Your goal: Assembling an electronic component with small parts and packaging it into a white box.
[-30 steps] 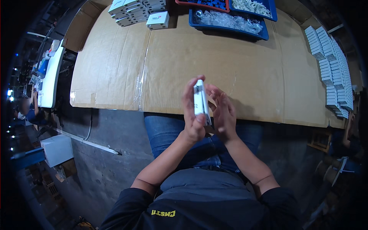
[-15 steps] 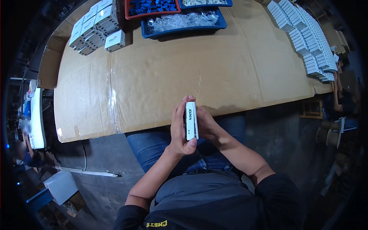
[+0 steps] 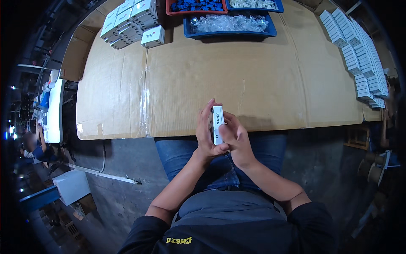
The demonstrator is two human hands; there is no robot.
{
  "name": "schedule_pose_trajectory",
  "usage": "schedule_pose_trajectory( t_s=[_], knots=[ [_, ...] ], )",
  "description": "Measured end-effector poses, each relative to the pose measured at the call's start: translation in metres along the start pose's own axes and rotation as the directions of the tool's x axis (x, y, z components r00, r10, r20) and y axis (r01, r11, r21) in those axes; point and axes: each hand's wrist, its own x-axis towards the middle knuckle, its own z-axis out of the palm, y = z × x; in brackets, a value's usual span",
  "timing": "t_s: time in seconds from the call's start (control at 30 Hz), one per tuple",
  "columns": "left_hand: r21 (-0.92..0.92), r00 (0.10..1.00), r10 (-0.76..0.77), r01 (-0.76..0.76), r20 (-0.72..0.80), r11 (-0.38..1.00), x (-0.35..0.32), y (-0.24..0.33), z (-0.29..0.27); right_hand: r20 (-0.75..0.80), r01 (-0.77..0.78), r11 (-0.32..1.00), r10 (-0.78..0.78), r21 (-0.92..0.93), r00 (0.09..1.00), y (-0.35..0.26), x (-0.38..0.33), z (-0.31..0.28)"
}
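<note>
A small white box (image 3: 217, 120) with dark print on its narrow side is held upright between my two hands, over the near edge of the cardboard-covered table (image 3: 190, 76). My left hand (image 3: 204, 134) wraps its left side, with the thumb at the lower end. From the right, my right hand (image 3: 240, 144) closes on the box, its thumb lying across the printed side and its fingers behind. The box's far face and most of the right fingers' tips are hidden.
White boxes (image 3: 127, 24) are stacked at the back left, with a single box (image 3: 153, 37) beside them. A blue tray (image 3: 230, 36) of clear plastic pieces, a red tray (image 3: 195, 13) of blue parts and another blue tray stand behind. Many small white boxes (image 3: 359, 55) line the far right.
My right thumb has come over onto the box's printed side, where before the right hand lay behind its right side. The view has shifted, so the table contents appear farther right.
</note>
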Motion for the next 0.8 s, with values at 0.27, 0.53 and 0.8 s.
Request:
schedule_pose_trajectory(
  t_s=[0.27,0.53,0.8],
  knots=[
    [0.116,0.997,0.007,0.001,-0.076,0.993,-0.001,0.006,0.0,0.008,0.049,0.982,-0.048,-0.181,0.999,0.008,-0.009,0.01],
    [0.078,0.996,0.015,-0.008,-0.084,0.997,-0.002,0.004,-0.002,-0.04,0.125,0.964,-0.138,-0.235,0.99,0.008,-0.011,0.015],
    [0.029,0.996,-0.016,0.018,-0.09,0.999,-0.006,-0.003,-0.004,-0.074,0.127,0.946,-0.156,-0.298,0.985,0.01,-0.005,0.018]
  ],
)
